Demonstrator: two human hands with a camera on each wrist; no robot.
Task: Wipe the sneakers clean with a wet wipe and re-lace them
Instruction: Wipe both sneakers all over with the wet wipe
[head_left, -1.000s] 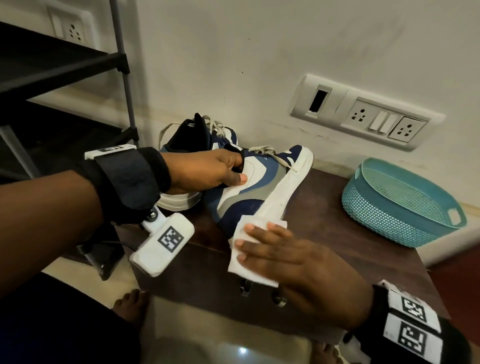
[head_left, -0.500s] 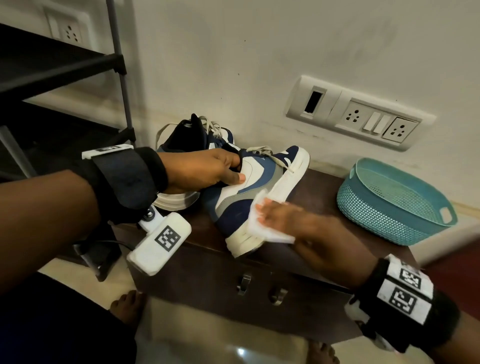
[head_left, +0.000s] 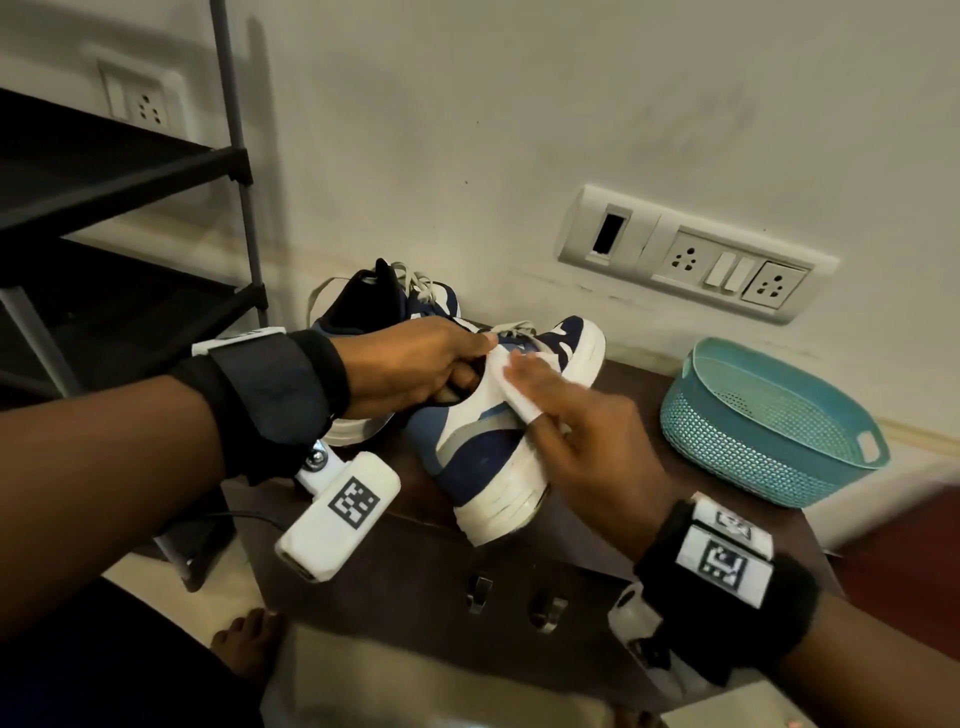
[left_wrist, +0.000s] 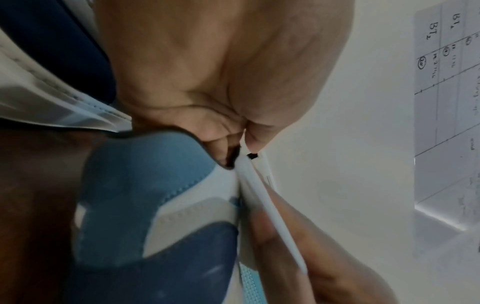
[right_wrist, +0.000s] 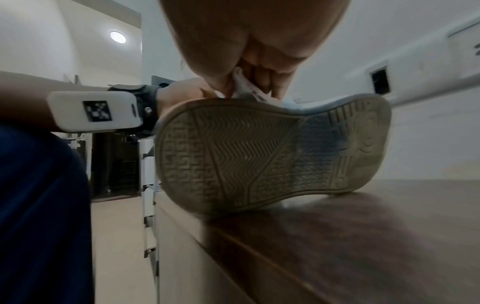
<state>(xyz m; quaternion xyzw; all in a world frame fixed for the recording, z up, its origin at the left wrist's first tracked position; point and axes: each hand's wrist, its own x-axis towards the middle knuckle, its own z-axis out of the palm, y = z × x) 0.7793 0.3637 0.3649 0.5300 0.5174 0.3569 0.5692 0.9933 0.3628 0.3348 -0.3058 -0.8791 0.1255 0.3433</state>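
A blue, white and grey sneaker (head_left: 483, 457) lies tilted on its side on the dark brown cabinet top (head_left: 628, 384), its ribbed sole (right_wrist: 272, 152) facing my right wrist. My left hand (head_left: 415, 369) grips its collar by the loose laces. My right hand (head_left: 571, 426) holds a folded white wet wipe (head_left: 506, 379) and presses it against the white side panel just below the collar. The right wrist view shows the wipe (right_wrist: 244, 84) pinched between thumb and fingers. The second sneaker (head_left: 374, 306) stands behind my left hand, its laces loose.
A teal plastic basket (head_left: 769, 431) sits on the cabinet's right end. A black shelf rack (head_left: 130, 171) stands to the left. A white socket panel (head_left: 696, 260) is on the wall behind. Two metal handles (head_left: 480, 590) are on the cabinet front.
My right hand has carried the wipe from the heel end of the sole's edge up the shoe's side to the panel by the collar. My left hand has kept its grip.
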